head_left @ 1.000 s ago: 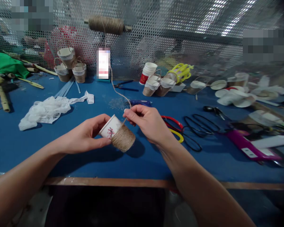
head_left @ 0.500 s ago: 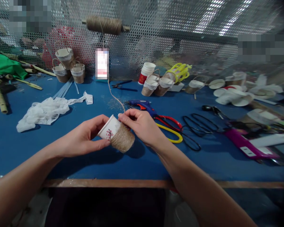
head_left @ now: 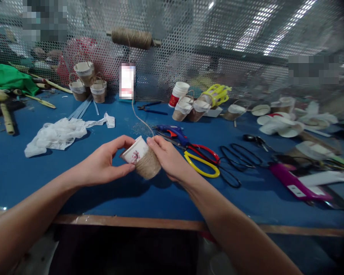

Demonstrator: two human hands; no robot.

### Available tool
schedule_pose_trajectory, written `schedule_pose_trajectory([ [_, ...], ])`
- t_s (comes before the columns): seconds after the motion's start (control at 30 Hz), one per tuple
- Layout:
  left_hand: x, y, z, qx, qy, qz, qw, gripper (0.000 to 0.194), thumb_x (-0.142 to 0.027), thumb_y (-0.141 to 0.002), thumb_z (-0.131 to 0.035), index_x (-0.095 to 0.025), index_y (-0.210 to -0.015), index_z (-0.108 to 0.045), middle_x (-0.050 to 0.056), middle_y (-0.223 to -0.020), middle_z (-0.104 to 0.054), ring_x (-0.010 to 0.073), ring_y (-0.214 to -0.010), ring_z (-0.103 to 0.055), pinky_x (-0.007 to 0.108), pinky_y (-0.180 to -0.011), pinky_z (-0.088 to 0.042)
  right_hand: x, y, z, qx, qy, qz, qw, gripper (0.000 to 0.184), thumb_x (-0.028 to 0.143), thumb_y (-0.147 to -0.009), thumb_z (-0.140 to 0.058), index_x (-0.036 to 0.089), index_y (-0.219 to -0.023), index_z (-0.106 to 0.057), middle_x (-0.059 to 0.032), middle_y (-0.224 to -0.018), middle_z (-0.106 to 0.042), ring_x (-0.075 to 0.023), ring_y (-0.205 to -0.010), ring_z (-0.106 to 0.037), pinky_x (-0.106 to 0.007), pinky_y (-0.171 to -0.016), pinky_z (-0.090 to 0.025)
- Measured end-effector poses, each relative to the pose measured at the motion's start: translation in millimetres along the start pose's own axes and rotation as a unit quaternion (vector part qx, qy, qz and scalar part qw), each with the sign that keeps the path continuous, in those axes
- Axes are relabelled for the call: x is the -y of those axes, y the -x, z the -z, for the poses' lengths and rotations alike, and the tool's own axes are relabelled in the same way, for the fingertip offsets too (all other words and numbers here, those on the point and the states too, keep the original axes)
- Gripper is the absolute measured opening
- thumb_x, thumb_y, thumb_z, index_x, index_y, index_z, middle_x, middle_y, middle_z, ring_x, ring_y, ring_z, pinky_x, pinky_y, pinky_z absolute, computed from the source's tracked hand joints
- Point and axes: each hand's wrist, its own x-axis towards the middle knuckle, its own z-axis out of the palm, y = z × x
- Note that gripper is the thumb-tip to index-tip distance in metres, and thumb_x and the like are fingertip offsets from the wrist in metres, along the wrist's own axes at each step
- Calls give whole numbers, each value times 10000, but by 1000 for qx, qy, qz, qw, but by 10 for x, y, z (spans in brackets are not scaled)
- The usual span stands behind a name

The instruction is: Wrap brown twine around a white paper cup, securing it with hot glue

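Observation:
A white paper cup (head_left: 134,152) with a small red print lies on its side above the blue table, its lower half wrapped in brown twine (head_left: 148,165). My left hand (head_left: 103,164) grips the cup's rim end between thumb and fingers. My right hand (head_left: 167,158) is closed against the wrapped part, pinching the twine strand (head_left: 137,114) where it meets the cup. That strand runs up to a twine spool (head_left: 132,38) on a rod fixed to the perforated metal screen.
Red-and-yellow scissors (head_left: 202,162) and a blue glue gun (head_left: 172,131) lie just right of my hands, black scissors (head_left: 240,156) beyond. Crumpled white fabric (head_left: 57,133) lies at left. Twine-wrapped cups (head_left: 86,80) stand at the back, more cups (head_left: 189,107) mid-back. The table's wooden front edge (head_left: 132,221) runs below.
My right hand has come down from holding the strand raised above the cup to pressing it against the wrapped part. The cup has stayed in my left hand.

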Motion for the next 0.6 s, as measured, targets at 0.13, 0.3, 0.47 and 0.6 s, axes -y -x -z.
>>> schedule_pose_trajectory([
  [0.13, 67, -59, -40, -133, 10, -12, 991, 484, -248, -661, -688, -186, -1083, -459, 75, -1126, -504, 213, -1072, -451, 371, -973, -306, -51, -72, -44, -29, -62, -16, 998, 321, 517, -743, -458, 213, -662, -396, 53, -565, -373, -108, -539, -389, -253, -506, -325],
  [0.3, 53, -106, -258, -178, 239, 153, 942, 572, -303, -676, -669, -121, -1142, -391, 148, -1146, -515, 251, -1067, -490, 404, -901, -395, -124, -109, -100, -105, -62, 15, 992, 332, 526, -751, -451, 212, -664, -382, 38, -598, -395, -110, -573, -385, -250, -525, -340],
  [0.47, 57, -126, -427, -192, 347, 132, 909, 554, -266, -683, -688, -128, -1153, -428, 151, -1273, -460, 252, -1153, -448, 361, -953, -376, -171, -133, -146, -149, -55, 52, 986, 313, 508, -782, -410, 214, -678, -380, 29, -629, -425, -113, -588, -395, -253, -546, -359],
  [0.6, 80, -157, -485, -126, 398, 129, 900, 530, -269, -685, -693, -126, -1152, -488, 149, -1237, -514, 270, -1164, -449, 388, -987, -334, -170, -111, -159, -165, -31, 85, 982, 301, 499, -804, -386, 217, -698, -391, 27, -641, -445, -122, -605, -420, -260, -576, -371],
])
